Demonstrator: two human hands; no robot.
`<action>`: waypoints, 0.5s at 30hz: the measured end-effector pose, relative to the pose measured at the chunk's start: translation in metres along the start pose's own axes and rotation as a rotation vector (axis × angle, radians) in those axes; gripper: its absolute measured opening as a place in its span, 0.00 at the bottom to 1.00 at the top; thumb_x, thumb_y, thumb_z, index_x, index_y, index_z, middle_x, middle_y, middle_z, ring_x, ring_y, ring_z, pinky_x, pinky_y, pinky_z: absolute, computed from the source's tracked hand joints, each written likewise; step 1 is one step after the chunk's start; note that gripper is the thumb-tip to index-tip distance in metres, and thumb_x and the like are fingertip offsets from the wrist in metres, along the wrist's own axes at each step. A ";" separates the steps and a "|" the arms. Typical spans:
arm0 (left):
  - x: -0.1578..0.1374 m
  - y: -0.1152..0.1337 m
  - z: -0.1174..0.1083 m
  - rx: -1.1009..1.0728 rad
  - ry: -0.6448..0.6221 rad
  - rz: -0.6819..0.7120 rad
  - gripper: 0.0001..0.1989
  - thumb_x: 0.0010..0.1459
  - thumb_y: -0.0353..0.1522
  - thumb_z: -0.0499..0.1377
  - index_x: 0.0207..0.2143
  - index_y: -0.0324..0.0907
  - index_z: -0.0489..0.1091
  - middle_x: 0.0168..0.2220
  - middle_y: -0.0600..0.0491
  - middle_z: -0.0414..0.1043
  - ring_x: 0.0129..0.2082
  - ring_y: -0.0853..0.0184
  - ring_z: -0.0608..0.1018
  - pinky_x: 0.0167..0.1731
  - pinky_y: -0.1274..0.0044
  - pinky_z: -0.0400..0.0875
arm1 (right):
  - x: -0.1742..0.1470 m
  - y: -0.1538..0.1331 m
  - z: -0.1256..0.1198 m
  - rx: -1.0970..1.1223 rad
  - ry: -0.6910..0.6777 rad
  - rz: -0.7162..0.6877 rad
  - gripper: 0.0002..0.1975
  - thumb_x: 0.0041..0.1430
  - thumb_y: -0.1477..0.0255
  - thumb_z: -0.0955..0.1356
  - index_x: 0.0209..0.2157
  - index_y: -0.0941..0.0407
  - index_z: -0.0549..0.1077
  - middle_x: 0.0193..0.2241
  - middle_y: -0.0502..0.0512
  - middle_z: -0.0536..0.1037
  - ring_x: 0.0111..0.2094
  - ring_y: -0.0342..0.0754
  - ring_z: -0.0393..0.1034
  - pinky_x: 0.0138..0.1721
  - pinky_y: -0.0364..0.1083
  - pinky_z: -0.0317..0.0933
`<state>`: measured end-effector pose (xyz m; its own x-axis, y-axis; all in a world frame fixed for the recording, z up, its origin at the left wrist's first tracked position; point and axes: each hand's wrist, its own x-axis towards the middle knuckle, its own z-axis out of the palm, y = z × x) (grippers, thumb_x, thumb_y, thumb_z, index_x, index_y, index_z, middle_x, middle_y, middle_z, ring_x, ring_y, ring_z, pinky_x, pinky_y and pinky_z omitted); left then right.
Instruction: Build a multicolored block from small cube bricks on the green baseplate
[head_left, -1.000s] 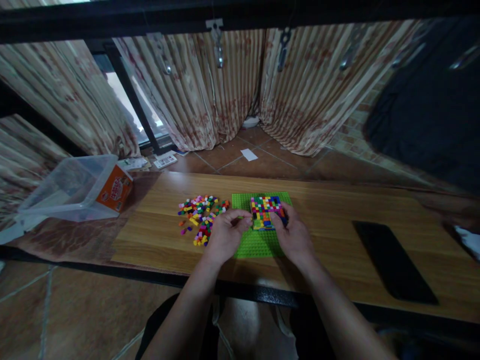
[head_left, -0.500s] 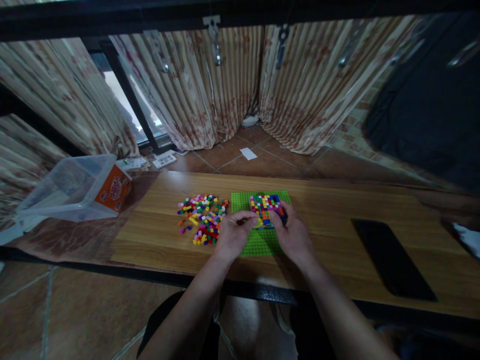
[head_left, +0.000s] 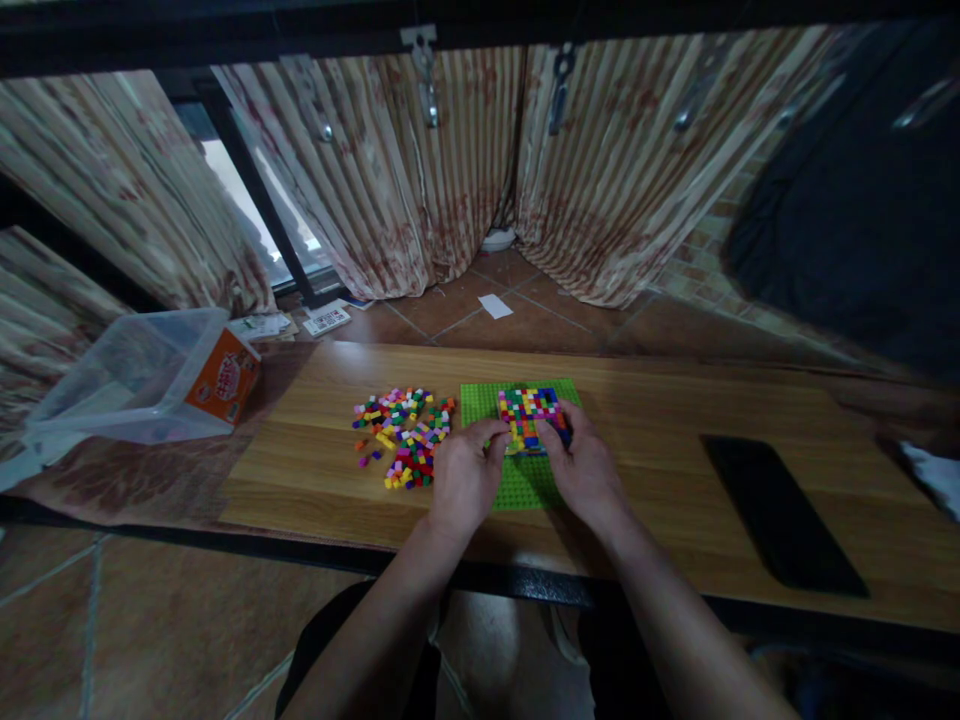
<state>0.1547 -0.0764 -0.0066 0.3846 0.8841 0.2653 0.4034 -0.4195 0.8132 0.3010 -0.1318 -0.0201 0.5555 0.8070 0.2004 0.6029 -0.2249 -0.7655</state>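
A multicoloured block of toy bricks (head_left: 529, 405) rests on a green studded baseplate (head_left: 517, 492). My right hand (head_left: 589, 465) is wrapped around the block's right side, its thumb on the near part of the top and its fingers along the far right edge. At the near left corner, by some yellow bricks, my left hand (head_left: 465, 465) has thumb and forefinger pinched together. Whatever lies between those fingertips is too small to make out. To the left of the baseplate spreads a loose pile of small coloured bricks (head_left: 409, 435), partly behind my left hand.
The wooden board (head_left: 300, 470) carries a flat black object (head_left: 784, 515) on the right. A clear plastic bin (head_left: 142, 385) with an orange label stands at the left. Beyond the board are curtains (head_left: 375, 180) and a white paper (head_left: 495, 305) on tiles.
My left hand has turned slightly, and its fingertips have closed in on the block's near left corner. My right hand keeps its hold. The whole view has shifted slightly.
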 end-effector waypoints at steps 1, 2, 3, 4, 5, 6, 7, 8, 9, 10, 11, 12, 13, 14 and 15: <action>0.000 0.000 0.000 0.021 -0.007 0.014 0.08 0.60 0.30 0.60 0.38 0.46 0.79 0.37 0.50 0.81 0.36 0.63 0.80 0.41 0.73 0.71 | 0.000 0.000 0.000 0.001 0.000 -0.002 0.32 0.62 0.51 0.60 0.56 0.62 0.68 0.50 0.71 0.76 0.50 0.62 0.72 0.51 0.61 0.63; 0.000 0.001 -0.001 0.034 -0.012 0.026 0.08 0.60 0.30 0.59 0.38 0.46 0.79 0.37 0.50 0.81 0.36 0.63 0.80 0.41 0.73 0.70 | 0.000 0.000 0.000 0.004 -0.001 -0.006 0.32 0.62 0.51 0.60 0.56 0.61 0.67 0.50 0.71 0.76 0.50 0.62 0.72 0.51 0.61 0.63; -0.001 0.001 -0.001 0.041 -0.013 0.034 0.08 0.60 0.30 0.59 0.38 0.47 0.79 0.37 0.50 0.81 0.36 0.63 0.80 0.40 0.73 0.70 | 0.000 -0.001 0.000 0.007 -0.001 -0.013 0.32 0.63 0.52 0.60 0.56 0.61 0.67 0.50 0.71 0.76 0.50 0.62 0.72 0.51 0.61 0.63; -0.001 0.000 -0.001 0.041 -0.011 0.036 0.08 0.60 0.31 0.59 0.38 0.47 0.79 0.37 0.50 0.81 0.36 0.63 0.80 0.40 0.73 0.70 | 0.000 0.000 0.000 0.009 -0.001 -0.019 0.31 0.63 0.52 0.60 0.57 0.61 0.67 0.50 0.70 0.76 0.50 0.61 0.72 0.51 0.61 0.63; -0.001 0.000 -0.001 0.037 -0.007 0.032 0.08 0.60 0.31 0.59 0.38 0.47 0.79 0.37 0.51 0.81 0.36 0.62 0.80 0.39 0.73 0.70 | 0.000 0.000 0.000 0.010 0.000 -0.023 0.31 0.63 0.52 0.60 0.57 0.61 0.67 0.50 0.71 0.76 0.50 0.61 0.72 0.52 0.60 0.63; -0.002 0.000 -0.001 0.030 0.000 0.025 0.08 0.60 0.31 0.59 0.37 0.47 0.79 0.37 0.51 0.81 0.36 0.62 0.80 0.39 0.74 0.69 | 0.000 0.000 0.000 0.007 0.001 -0.025 0.31 0.63 0.52 0.60 0.57 0.62 0.67 0.50 0.71 0.76 0.50 0.61 0.72 0.52 0.60 0.63; -0.002 -0.001 0.000 0.024 0.006 0.013 0.07 0.59 0.31 0.60 0.37 0.47 0.79 0.36 0.51 0.81 0.35 0.62 0.80 0.39 0.74 0.69 | 0.000 0.000 0.000 0.003 0.002 -0.027 0.31 0.63 0.53 0.60 0.57 0.62 0.67 0.51 0.71 0.76 0.51 0.61 0.72 0.52 0.60 0.63; -0.002 -0.001 0.000 0.016 0.013 -0.001 0.07 0.59 0.31 0.60 0.36 0.47 0.78 0.36 0.52 0.81 0.35 0.63 0.80 0.38 0.74 0.69 | 0.000 0.001 0.000 -0.002 0.005 -0.028 0.31 0.63 0.53 0.59 0.57 0.62 0.66 0.51 0.71 0.75 0.51 0.61 0.72 0.52 0.60 0.62; -0.002 -0.002 0.001 0.006 0.017 -0.019 0.06 0.59 0.31 0.60 0.35 0.46 0.78 0.35 0.52 0.81 0.34 0.63 0.79 0.37 0.74 0.68 | -0.001 0.001 0.001 -0.006 0.006 -0.030 0.31 0.64 0.53 0.59 0.57 0.62 0.66 0.51 0.71 0.76 0.51 0.61 0.72 0.52 0.60 0.63; -0.002 -0.002 0.001 -0.008 0.022 -0.040 0.06 0.58 0.30 0.60 0.34 0.46 0.78 0.34 0.53 0.80 0.32 0.64 0.79 0.36 0.75 0.68 | -0.001 0.002 0.001 -0.008 0.006 -0.033 0.31 0.64 0.53 0.59 0.57 0.61 0.66 0.50 0.70 0.76 0.51 0.61 0.72 0.52 0.60 0.63; -0.002 -0.002 0.001 -0.028 0.024 -0.061 0.05 0.58 0.30 0.60 0.33 0.46 0.78 0.33 0.53 0.80 0.30 0.66 0.78 0.34 0.75 0.67 | -0.001 0.003 0.001 -0.010 0.007 -0.035 0.30 0.64 0.53 0.59 0.57 0.60 0.66 0.50 0.69 0.76 0.50 0.61 0.72 0.52 0.60 0.63; -0.002 -0.002 0.002 -0.053 0.025 -0.084 0.05 0.57 0.30 0.60 0.32 0.45 0.77 0.32 0.54 0.80 0.28 0.67 0.77 0.33 0.76 0.67 | -0.001 0.003 0.002 -0.010 0.009 -0.037 0.30 0.64 0.53 0.59 0.57 0.60 0.67 0.50 0.69 0.76 0.50 0.61 0.72 0.52 0.60 0.63; -0.001 -0.002 0.002 -0.083 0.024 -0.108 0.05 0.57 0.30 0.60 0.31 0.45 0.77 0.31 0.54 0.79 0.27 0.68 0.76 0.32 0.76 0.66 | -0.001 0.004 0.002 -0.009 0.014 -0.037 0.30 0.63 0.53 0.59 0.57 0.59 0.67 0.50 0.69 0.76 0.50 0.61 0.72 0.52 0.61 0.63; 0.000 -0.002 0.003 -0.115 0.021 -0.131 0.04 0.56 0.30 0.61 0.30 0.44 0.77 0.31 0.55 0.79 0.26 0.69 0.75 0.31 0.77 0.66 | -0.001 0.004 0.002 -0.007 0.016 -0.036 0.31 0.63 0.52 0.59 0.57 0.60 0.67 0.51 0.69 0.76 0.51 0.61 0.72 0.52 0.60 0.63; 0.000 -0.002 0.003 -0.148 0.018 -0.153 0.04 0.55 0.30 0.61 0.29 0.44 0.76 0.30 0.55 0.79 0.25 0.69 0.75 0.30 0.77 0.66 | -0.001 0.004 0.002 -0.004 0.018 -0.033 0.31 0.63 0.52 0.60 0.57 0.60 0.67 0.51 0.70 0.75 0.51 0.61 0.72 0.52 0.61 0.63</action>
<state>0.1569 -0.0760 -0.0095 0.3125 0.9394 0.1408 0.3293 -0.2462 0.9116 0.3019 -0.1322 -0.0241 0.5454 0.8040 0.2369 0.6236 -0.2003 -0.7556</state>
